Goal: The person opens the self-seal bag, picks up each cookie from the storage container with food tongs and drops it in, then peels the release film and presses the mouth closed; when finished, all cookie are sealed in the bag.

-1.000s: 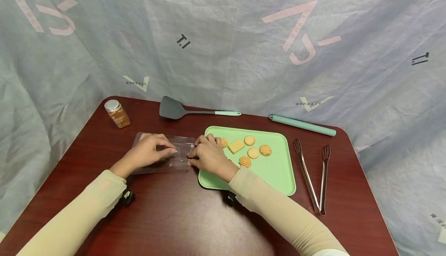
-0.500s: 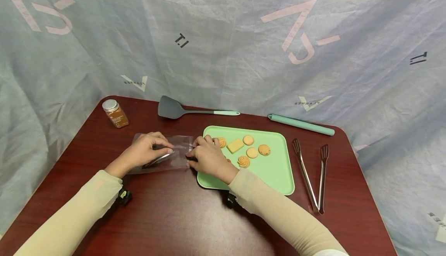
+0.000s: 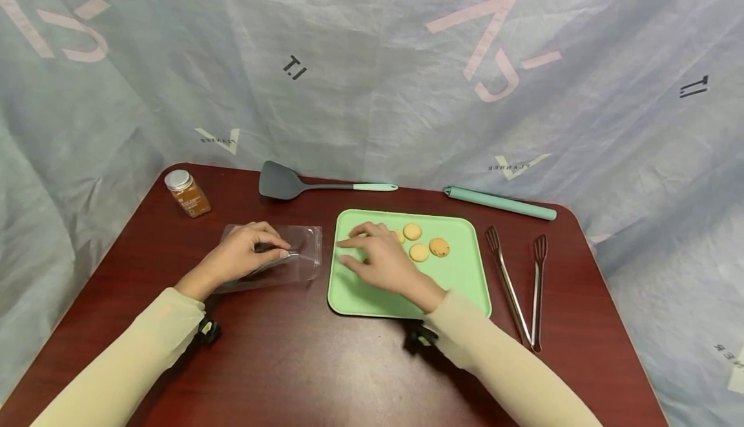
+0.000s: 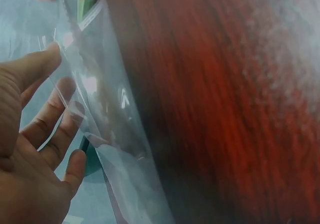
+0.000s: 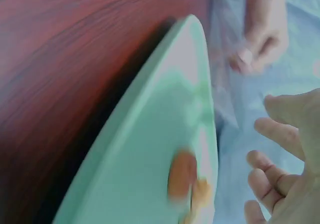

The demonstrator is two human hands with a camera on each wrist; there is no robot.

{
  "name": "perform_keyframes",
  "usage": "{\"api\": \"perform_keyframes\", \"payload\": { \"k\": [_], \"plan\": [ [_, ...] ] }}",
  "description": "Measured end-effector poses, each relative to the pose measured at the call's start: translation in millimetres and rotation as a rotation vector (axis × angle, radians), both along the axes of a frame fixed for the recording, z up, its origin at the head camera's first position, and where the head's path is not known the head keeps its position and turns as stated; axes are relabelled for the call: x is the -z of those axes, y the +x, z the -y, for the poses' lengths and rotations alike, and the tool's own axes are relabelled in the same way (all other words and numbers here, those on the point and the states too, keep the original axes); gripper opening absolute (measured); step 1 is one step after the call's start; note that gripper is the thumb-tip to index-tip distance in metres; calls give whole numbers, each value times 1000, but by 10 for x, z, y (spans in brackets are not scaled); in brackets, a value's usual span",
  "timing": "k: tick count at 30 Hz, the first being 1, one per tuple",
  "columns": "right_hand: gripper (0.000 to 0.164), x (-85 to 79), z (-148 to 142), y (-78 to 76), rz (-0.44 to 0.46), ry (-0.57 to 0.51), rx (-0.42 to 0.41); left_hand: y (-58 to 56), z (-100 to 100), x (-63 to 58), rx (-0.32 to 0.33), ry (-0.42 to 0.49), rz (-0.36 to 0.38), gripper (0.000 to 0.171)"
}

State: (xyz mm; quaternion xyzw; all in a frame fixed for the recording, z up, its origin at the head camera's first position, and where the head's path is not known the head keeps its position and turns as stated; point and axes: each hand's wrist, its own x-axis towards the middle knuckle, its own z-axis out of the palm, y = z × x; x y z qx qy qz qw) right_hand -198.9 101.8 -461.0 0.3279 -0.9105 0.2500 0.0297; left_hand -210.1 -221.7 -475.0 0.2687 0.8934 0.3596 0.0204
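My left hand (image 3: 241,252) pinches the upper layer of a clear plastic zip bag (image 3: 305,269) between thumb and fingertips, lifting it a little. The bag's zip end faces right, towards a light green tray (image 3: 459,285). In the left wrist view the clear film (image 4: 120,119) runs past thumb and fingers. Over the tray's left part hovers my right hand (image 3: 389,262), fingers spread and holding nothing. It hides some of the cookies; round ones such as a plain cookie (image 3: 419,252) and a speckled cookie (image 3: 440,247) show beside it.
A spice jar (image 3: 190,197) with a silver lid stands at the back left. Along the back edge lie a grey spatula (image 3: 281,181) and a teal rod (image 3: 500,203). Metal tongs (image 3: 508,291) lie spread right of the tray. A grey curtain (image 3: 372,78) hangs behind the table.
My right hand has let go of the bag's zip end and moved right over the tray, its fingers spreading. The left hand keeps its pinch on the bag.
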Motion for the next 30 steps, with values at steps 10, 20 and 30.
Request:
{"api": "perform_keyframes", "payload": {
  "k": [10,20,30],
  "plan": [
    [35,-96,-1752,488,3,-204,391,13,9,16,16,1,-34,15],
    [85,110,-2672,977,106,-28,733,6,-7,-6,18,11,-66,13],
    [115,276,-2683,956,204,94,680,9,-51,-25,18,8,-44,12]
  ]
}}
